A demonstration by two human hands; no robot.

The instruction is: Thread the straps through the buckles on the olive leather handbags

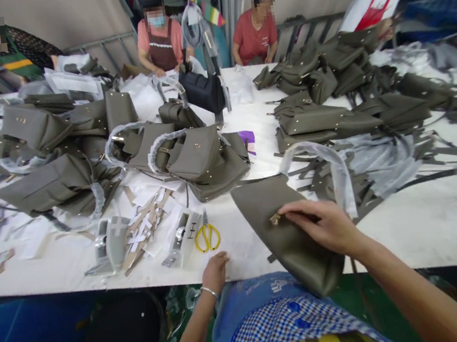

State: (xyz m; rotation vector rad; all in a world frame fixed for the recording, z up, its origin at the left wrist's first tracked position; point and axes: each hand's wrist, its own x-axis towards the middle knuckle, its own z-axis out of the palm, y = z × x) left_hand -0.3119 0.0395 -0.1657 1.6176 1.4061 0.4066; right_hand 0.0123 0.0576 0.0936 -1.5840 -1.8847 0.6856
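Observation:
An olive-grey leather handbag (274,243) leans tilted over the near table edge, against my apron. My right hand (322,223) pinches at the small gold metal clasp (275,219) on its face, thumb and fingertips together. A handle wrapped in clear plastic (331,161) rises behind the bag. My left hand (216,272), a bracelet at its wrist, rests at the table edge left of the bag. Its fingers are curled in, with nothing seen in them. Yellow-handled scissors (207,237) lie just beyond it.
Two tape dispensers (182,235) (112,243) flank a pile of brown and white strips (147,225). Olive bags (193,158) are heaped left and right on the white table (257,267). Loose straps (337,171) lie right. A black bag (202,91) hangs midway. Several people (162,40) work around the table.

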